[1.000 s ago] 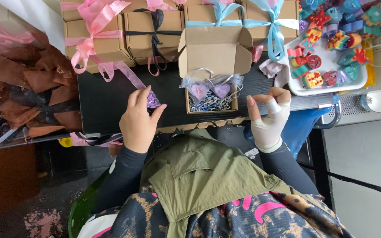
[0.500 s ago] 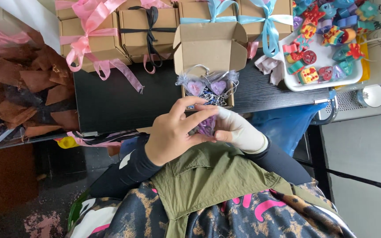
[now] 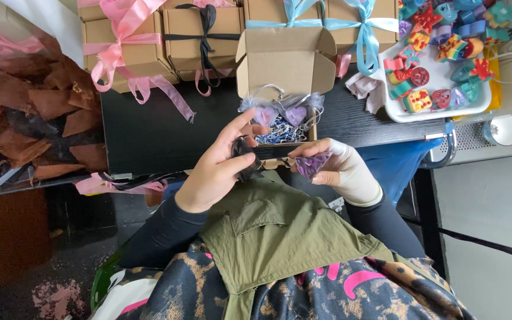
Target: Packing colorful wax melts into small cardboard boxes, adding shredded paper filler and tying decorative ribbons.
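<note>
The view contains two hands, one open brown cardboard box [image 3: 285, 59] holding two purple heart-shaped soaps [image 3: 281, 115], four closed ribbon-tied cardboard boxes [image 3: 200, 32], one white rectangular tray [image 3: 440, 109] and one purple soap piece [image 3: 313, 165].

A purple heart-shaped piece [image 3: 312, 164] (glossy, tilted) and a black ribbon [image 3: 256, 152], stretched level just above it.

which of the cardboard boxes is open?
The middle box, just beyond both hands: its lid flaps stand up and it has no ribbon. The others in the back row are shut, tied with pink, black or blue ribbon.
</note>
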